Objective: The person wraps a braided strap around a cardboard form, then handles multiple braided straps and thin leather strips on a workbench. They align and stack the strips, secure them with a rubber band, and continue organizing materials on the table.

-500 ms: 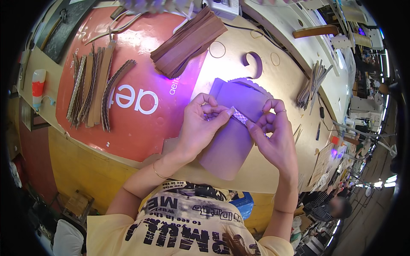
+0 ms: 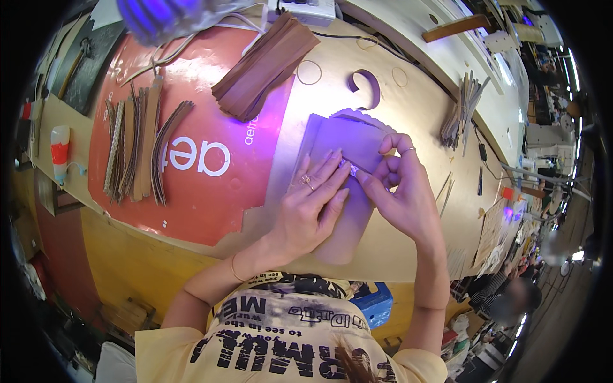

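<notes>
A flat brown panel, tinted purple by the light, lies on the table before me. Across it runs a short pale braided strip, mostly covered by my fingers. My left hand rests on the panel with its fingers stretched out, their tips pressing on the strip's left part. The thumb and a finger of my right hand pinch the strip's right end. A scalloped-edged band shows at the panel's far edge.
On the red sheet lie a stack of brown strips and several narrow strips. A curled brown strip sits beyond the panel. More thin strips lie at right, a red-and-clear bottle at left. A lamp hangs above.
My left hand has gone from pinching the braided strip to lying flat over it, fingers extended. The right hand keeps its pinch. The view has shifted slightly, showing more of the lamp.
</notes>
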A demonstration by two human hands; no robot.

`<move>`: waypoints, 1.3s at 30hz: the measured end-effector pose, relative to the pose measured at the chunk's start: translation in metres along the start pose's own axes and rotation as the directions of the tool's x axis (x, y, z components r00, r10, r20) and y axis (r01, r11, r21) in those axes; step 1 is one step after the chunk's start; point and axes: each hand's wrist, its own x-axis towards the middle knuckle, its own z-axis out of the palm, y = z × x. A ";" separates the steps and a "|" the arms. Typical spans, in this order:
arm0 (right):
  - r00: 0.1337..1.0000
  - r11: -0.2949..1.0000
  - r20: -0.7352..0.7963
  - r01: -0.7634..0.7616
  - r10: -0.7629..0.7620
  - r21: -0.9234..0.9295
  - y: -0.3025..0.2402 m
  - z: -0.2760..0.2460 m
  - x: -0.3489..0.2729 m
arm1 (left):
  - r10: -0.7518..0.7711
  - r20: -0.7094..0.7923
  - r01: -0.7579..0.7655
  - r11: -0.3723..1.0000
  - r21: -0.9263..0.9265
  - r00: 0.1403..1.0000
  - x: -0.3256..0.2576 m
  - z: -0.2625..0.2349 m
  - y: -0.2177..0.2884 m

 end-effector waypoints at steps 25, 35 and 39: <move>0.995 0.979 -0.023 -0.093 0.099 0.179 0.066 -0.017 -0.035 | 0.004 0.144 -0.014 0.998 0.068 0.990 0.002 -0.007 -0.003; 0.986 0.930 0.063 -0.165 0.153 0.329 0.086 -0.006 -0.027 | 0.022 0.162 -0.041 0.992 0.117 0.987 0.002 -0.009 -0.006; 0.971 0.869 0.099 -0.239 0.217 0.432 0.101 -0.001 -0.025 | 0.012 0.149 -0.024 0.996 0.081 0.989 0.001 -0.008 -0.007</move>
